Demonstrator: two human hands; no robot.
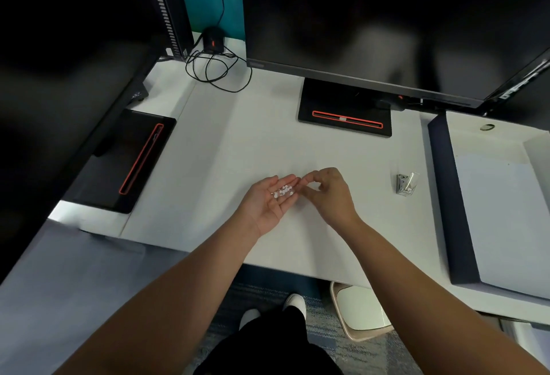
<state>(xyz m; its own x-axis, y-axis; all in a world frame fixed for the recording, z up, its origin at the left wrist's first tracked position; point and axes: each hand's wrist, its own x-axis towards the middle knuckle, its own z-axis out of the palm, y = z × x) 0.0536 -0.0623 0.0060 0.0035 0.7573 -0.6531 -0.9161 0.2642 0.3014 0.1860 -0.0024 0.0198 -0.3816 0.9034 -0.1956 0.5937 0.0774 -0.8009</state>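
Dark trousers (268, 348) and white shoes (296, 303) show at the bottom edge, on patterned carpet. A beige bin (360, 312) stands just beside them, partly under the table (238, 142).

Both forearms reach up over the near edge of the white table, and the hands meet near its middle.

Left hand (272, 199): palm up, fingers straight and together, grip apart. Small white tablets (284, 191) lie in a loose cluster on the palm at the base of the fingers, a dozen or so; an exact count is not readable.

Right hand (327, 193): back toward the camera, fingers curled. Forefinger tip is at the left hand's fingertips, thumb drawn in below it. Cannot tell whether this grip is clamped on a tablet; the tips are too small to read.

Clear packet with a silvery insert (406, 183) stands on the table, well to the right of the hands.

Farther back:
- dark monitor (372, 17) on a black base with a red-edged slot (345, 112)
- second black base (128, 160) at the left
- looped black cable (214, 68) running to a small dark device (212, 39)
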